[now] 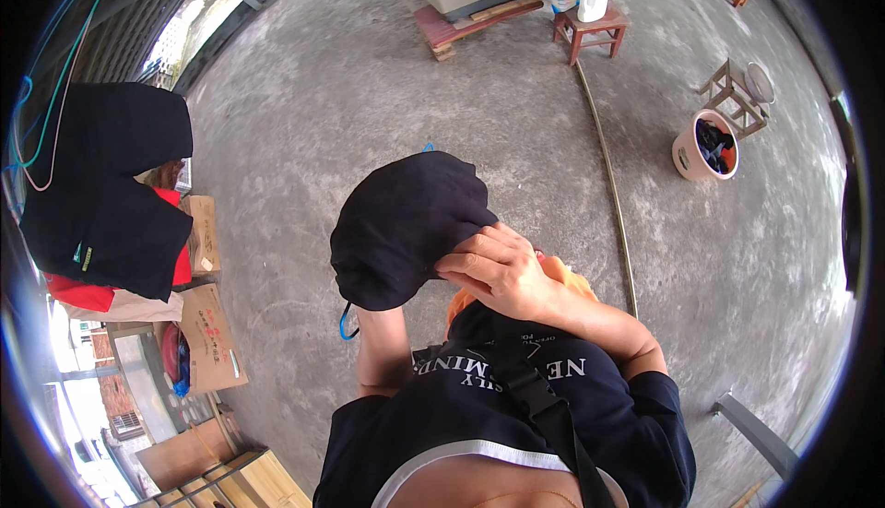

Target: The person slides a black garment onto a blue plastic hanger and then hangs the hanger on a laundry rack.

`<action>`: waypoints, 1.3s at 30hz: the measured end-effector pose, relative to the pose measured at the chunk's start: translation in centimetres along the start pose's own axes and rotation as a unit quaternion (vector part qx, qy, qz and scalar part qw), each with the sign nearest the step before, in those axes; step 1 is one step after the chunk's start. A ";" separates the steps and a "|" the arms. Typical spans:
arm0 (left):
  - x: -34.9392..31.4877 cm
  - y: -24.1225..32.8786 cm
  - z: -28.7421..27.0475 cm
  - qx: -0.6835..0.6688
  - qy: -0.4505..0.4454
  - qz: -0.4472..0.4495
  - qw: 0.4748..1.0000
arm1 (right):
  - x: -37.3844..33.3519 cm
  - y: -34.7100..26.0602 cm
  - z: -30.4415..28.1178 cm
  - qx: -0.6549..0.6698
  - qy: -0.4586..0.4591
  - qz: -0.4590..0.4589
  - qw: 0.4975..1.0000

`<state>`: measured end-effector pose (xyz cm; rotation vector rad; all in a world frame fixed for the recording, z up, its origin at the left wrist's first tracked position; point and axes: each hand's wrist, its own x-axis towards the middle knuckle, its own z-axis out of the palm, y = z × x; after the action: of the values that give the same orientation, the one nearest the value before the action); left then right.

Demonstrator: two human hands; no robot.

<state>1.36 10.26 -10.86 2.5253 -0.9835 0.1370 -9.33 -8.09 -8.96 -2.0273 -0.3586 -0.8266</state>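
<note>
A black cloth garment [406, 222], bunched into a rounded bundle, hangs in front of my chest. My right hand [502, 268] pinches its right edge between thumb and fingers. My left forearm [382, 347] goes up under the cloth, which hides the left hand and its fingers. A thin blue loop [348, 324] sticks out below the bundle beside the left wrist, and another bit of blue [428, 147] shows above it. They look like parts of a hanger, but the cloth covers the rest.
Black shorts [111, 185] hang at the left among cords, over red cloth and cardboard boxes [207, 337]. A pink bucket [690, 153] of dark clothes stands right, beside a wooden stool [735, 98]. A red stool [590, 33] holds a white bottle. A pole [604, 158] lies on the floor.
</note>
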 end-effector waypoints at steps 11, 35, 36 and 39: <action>0.7 1.0 0.2 0.012 0.093 0.045 0.995 | 0.7 0.2 1.0 -0.009 0.020 -0.002 1.000; 1.6 -1.7 2.0 -0.094 0.134 -0.033 0.986 | -0.1 0.8 0.8 0.092 0.059 0.131 0.985; 1.6 -1.8 1.7 -0.075 0.107 -0.030 0.991 | 0.0 1.2 0.9 0.053 0.051 0.098 0.992; 2.0 0.6 1.3 -0.236 0.163 -0.040 0.957 | 0.5 0.9 1.1 0.045 0.040 0.096 0.994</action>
<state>2.39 8.07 -11.30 2.0182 -0.6818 0.2524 -8.03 -7.67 -9.64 -1.9036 -0.1498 -0.7565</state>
